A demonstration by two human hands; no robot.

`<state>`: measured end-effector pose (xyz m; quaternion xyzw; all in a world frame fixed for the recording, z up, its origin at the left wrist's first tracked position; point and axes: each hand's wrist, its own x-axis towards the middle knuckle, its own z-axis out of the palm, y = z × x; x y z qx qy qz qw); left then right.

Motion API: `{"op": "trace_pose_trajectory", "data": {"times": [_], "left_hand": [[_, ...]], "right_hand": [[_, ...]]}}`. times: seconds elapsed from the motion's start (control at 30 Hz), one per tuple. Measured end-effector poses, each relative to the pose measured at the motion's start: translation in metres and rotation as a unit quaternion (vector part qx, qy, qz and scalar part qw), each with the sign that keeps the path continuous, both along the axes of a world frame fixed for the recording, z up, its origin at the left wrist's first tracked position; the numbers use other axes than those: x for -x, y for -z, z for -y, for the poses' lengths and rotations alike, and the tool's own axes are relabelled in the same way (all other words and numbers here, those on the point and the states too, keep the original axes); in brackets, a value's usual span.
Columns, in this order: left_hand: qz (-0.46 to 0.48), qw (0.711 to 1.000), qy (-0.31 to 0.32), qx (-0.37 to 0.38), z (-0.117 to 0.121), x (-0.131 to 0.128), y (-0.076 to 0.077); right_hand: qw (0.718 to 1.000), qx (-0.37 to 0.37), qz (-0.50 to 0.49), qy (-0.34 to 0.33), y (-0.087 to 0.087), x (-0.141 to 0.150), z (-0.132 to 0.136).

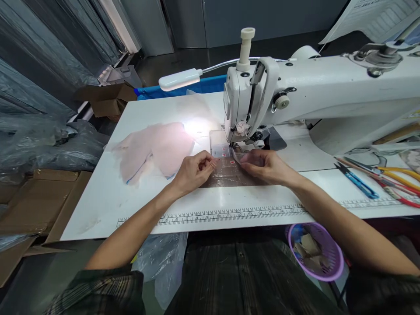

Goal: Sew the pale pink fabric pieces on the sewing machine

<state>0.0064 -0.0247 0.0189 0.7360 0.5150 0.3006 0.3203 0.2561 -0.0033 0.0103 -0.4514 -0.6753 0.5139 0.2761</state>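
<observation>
Two hands meet over a sheer piece at a sewing machine

The left hand is mostly closed, thumb and fingertips drawn together in a pinch; whether anything thin is caught there, I cannot tell. The right hand is bent inward, thumb below forefinger, with the sheer piece seemingly nipped at the fingertips. That piece is see-through and hard to make out in full; it lies between the two hands, just left of the right fingertips and near the needle area, which sits a little beyond them. Under and between both hands is a shiny plate with small red marks.

The sewing machine's white head rises just beyond the right hand, its long arm running off to that hand's right. Beyond the left hand and to its left, pale pink fabric lies spread on the white table, lit near a lamp that hangs farther out from the same hand. Well to the right of the right hand are blue snips and yellow-handled scissors. A printed ruler runs along the table edge, nearer the body than either hand. Lower down, closer to the body than the right hand, stands a purple basket with scraps inside
</observation>
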Motion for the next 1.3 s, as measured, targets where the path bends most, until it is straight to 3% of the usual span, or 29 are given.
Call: {"op": "trace_pose_trajectory", "data": {"times": [0.1,0.2,0.27,0.33,0.43,0.57,0.73,0.87,1.07,1.3], "left_hand": [[0.141,0.968,0.032,0.206,0.0,-0.002,-0.005],[0.184,0.949,0.025,0.255,-0.002,0.002,-0.006],[0.163,0.953,0.019,0.256,-0.003,0.005,-0.003],[0.139,0.958,0.014,0.253,-0.003,0.007,0.001],[0.127,0.963,0.003,0.238,-0.002,0.008,0.008],[0.13,0.967,-0.027,0.216,-0.004,0.009,0.011],[0.197,0.949,-0.015,0.245,-0.012,0.013,0.007],[0.159,0.941,0.003,0.299,-0.016,0.018,0.001],[0.025,0.975,-0.055,0.214,-0.015,0.02,-0.004],[0.058,0.983,-0.043,0.167,-0.01,0.008,0.009]], "right_hand": [[0.99,0.106,-0.088,-0.042,-0.004,0.028,0.007],[0.986,0.087,-0.113,-0.084,-0.007,0.036,0.002],[0.997,0.001,-0.042,-0.057,-0.006,0.028,-0.005],[0.99,-0.117,0.066,-0.033,-0.002,0.016,-0.009],[0.945,-0.278,0.144,-0.098,0.005,0.002,-0.009],[0.892,-0.385,0.17,-0.167,0.02,-0.002,-0.005],[0.879,-0.425,0.165,-0.139,0.032,0.0,-0.008],[0.877,-0.436,0.165,-0.119,0.036,0.001,-0.007],[0.879,-0.431,0.165,-0.12,0.039,0.002,-0.005],[0.89,-0.418,0.139,-0.119,0.04,-0.001,-0.007]]}}
